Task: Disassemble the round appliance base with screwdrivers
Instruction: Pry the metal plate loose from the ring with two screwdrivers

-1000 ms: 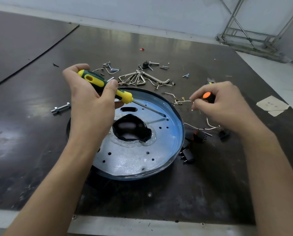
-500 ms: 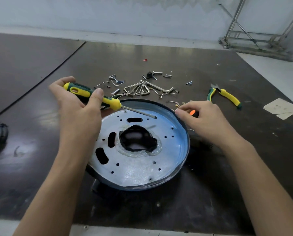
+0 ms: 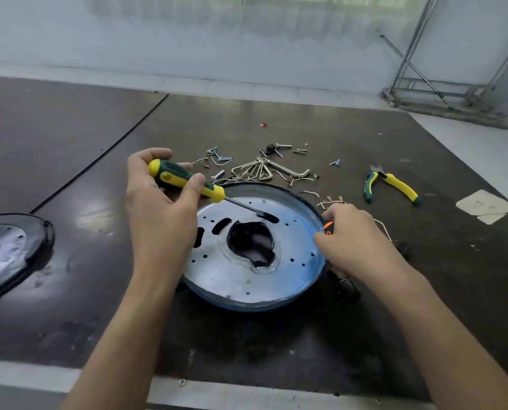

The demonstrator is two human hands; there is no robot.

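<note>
The round appliance base, a silver perforated plate in a dark rim with a jagged black hole at its middle, lies on the dark table. My left hand grips a green-and-yellow screwdriver; its shaft slants down to the right and the tip sits at a slot near the plate's far side. My right hand is at the base's right rim, curled round a second tool with an orange-and-black handle, whose shaft is hidden.
Loose screws, hex keys and bent wires lie just behind the base. Yellow-and-green pliers rest at the right, with a paper scrap beyond them. A black cover lies at the left. Small black parts sit by the base's right side.
My right hand has come in from the wires on the right to the base's right rim. The left hand's screwdriver tip has come down to the plate's slot. The view has tilted up.
</note>
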